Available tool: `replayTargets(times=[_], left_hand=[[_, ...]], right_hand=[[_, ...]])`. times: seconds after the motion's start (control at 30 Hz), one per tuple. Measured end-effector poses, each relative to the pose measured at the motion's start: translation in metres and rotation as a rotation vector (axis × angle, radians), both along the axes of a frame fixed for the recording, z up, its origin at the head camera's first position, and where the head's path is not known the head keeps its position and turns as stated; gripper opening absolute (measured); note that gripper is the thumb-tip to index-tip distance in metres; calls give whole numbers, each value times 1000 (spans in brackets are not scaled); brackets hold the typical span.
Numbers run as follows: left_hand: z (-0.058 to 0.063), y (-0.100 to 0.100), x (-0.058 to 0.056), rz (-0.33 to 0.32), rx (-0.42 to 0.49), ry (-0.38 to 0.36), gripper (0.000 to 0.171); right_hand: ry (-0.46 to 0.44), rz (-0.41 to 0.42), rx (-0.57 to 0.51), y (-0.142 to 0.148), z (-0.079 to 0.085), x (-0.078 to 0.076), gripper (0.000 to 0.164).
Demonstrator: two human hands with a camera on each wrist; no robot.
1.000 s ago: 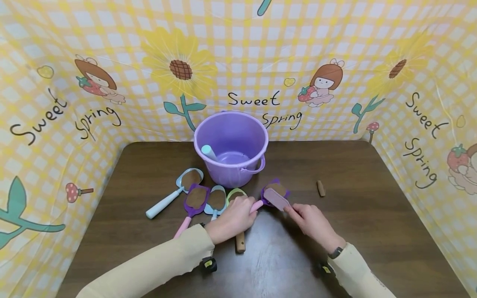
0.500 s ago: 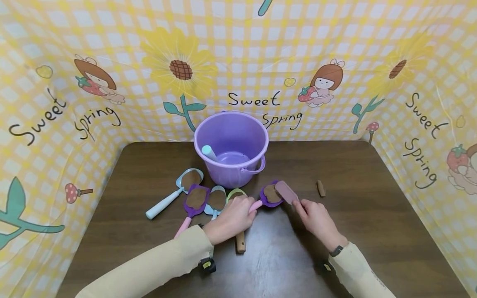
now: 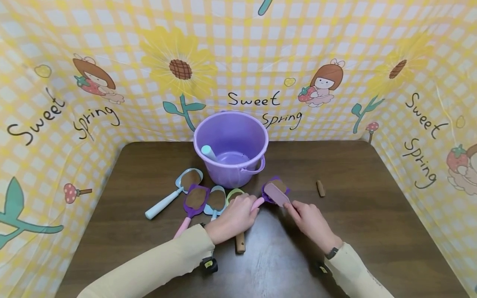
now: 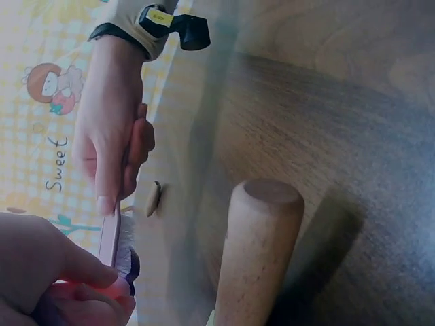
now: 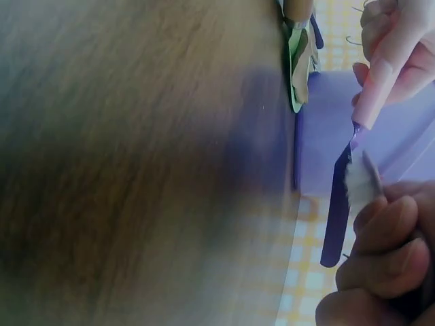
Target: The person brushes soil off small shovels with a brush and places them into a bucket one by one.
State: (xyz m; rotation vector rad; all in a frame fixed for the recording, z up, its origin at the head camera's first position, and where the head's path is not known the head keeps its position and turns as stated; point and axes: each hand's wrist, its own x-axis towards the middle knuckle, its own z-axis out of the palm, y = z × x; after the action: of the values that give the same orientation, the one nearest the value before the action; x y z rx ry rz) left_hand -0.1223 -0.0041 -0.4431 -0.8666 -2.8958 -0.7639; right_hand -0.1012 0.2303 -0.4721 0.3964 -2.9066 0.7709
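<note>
Brush (image 3: 275, 195), pinched by the right hand (image 3: 314, 223), has swung back over the purple shovel (image 5: 334, 224) head just beyond the left hand (image 3: 236, 217), whose fingers curl round the pink handle (image 3: 257, 203); reads as repeated back-and-forth strokes, brushing probably unfinished.

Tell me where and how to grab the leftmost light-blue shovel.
Probably by the middle of its handle, from the near left: it's long, straight and uncovered, angled toward the person's left, while the other end lies close to the bucket and a purple shovel. The left hand looks best placed, but grips a pink handle.
</note>
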Motion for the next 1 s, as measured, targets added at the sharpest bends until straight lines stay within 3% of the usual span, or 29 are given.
replayTargets(times=[0.2,0.43,0.67,0.77,0.87,1.0], left_hand=[[1,2,2,-1,-5,-32,13],[-1,3,3,-14,-3,-15,14],[-2,3,3,-7,-11,0,13],[-1,5,1,-8,-12,-3,13],[1,5,1,-17,-19,-10,13],[2,4,2,-19,-24,-18,13]], right_hand=[[-101,-83,-43,-3,2,0,44],[-193,-176,-53,-6,3,0,46],[-336,-197,-247,-10,7,-1,50],[-274,-125,-224,-10,7,-1,46],[-144,-62,-103,-9,4,-2,42],[-57,-83,-17,-9,1,-4,41]])
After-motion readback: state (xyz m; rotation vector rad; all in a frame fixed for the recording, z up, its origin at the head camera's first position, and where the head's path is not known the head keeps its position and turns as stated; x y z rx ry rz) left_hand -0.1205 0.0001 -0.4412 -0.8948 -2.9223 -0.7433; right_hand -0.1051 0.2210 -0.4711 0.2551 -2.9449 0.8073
